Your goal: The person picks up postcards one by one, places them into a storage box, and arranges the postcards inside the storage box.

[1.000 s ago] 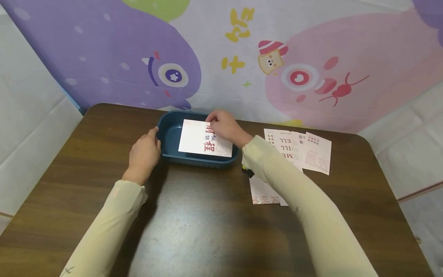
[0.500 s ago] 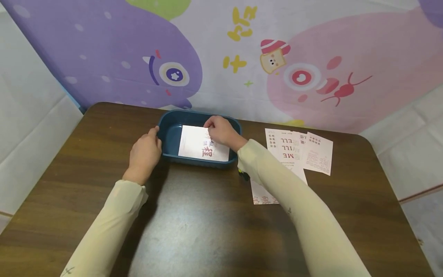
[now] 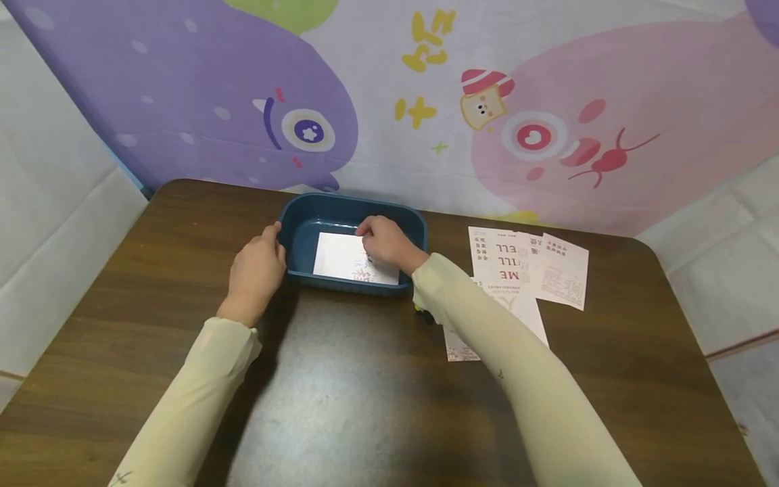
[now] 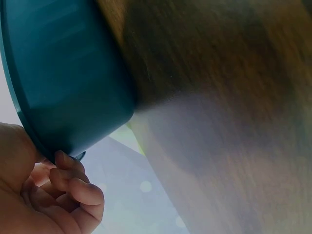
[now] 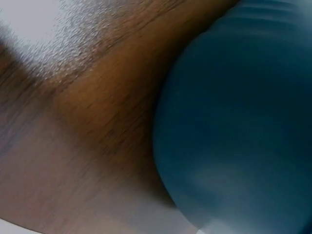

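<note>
Change: vs 1.0 s ago, white card (image 3: 338, 254) sits lower inside blue tub (image 3: 331, 208); right hand (image 3: 389, 241) went down with it.
Meaning: my read, placing of this 1 card is nearly done; hand not yet off it.
Card: inside tub, toward near side, print up, part hidden by right hand. Can't tell if it's flat on the floor.
Right hand: reaches over tub's right end, fingers curled down, looks to pinch card's far edge. Right wrist view only gets tub wall and table, so grip not 100% sure.
Left hand (image 3: 255, 274): gripping tub's left end at the rim; left wrist view shows fingers bent under it.
Hands: 2, apart, 1 at each side of card.
Loose sheets (image 3: 499, 260): overlapping, printed, on table (image 3: 328, 379) right of tub; right sleeve (image 3: 517, 358) covers some.
</note>
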Demonstrator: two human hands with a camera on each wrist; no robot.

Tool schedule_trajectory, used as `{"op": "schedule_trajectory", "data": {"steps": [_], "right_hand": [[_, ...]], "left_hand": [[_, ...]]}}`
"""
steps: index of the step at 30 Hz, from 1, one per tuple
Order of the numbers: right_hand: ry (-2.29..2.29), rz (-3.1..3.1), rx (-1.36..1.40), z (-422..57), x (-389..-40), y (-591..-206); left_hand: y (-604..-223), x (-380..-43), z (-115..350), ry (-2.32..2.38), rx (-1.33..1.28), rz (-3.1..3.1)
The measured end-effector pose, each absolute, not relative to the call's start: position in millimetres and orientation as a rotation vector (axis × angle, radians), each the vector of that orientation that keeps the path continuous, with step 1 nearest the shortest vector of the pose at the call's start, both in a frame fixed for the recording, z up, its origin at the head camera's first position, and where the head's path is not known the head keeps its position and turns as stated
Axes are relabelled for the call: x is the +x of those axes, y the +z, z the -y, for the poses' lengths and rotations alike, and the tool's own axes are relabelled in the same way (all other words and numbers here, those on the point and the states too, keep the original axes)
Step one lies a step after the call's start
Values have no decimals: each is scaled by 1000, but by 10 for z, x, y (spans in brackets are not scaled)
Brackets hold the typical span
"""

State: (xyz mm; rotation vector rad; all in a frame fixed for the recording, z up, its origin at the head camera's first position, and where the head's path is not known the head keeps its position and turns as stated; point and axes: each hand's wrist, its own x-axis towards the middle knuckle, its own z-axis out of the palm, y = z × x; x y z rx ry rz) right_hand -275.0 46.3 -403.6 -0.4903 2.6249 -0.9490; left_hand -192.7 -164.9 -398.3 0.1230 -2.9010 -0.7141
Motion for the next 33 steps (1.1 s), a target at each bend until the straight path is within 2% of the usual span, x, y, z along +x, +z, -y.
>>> {"op": "schedule_trajectory", "data": {"steps": [33], "right_hand": [[-644, -2700, -572, -464, -2783, -4142]], "left_hand": [[-4005, -1927, 1636, -729, 111, 2885]]}}
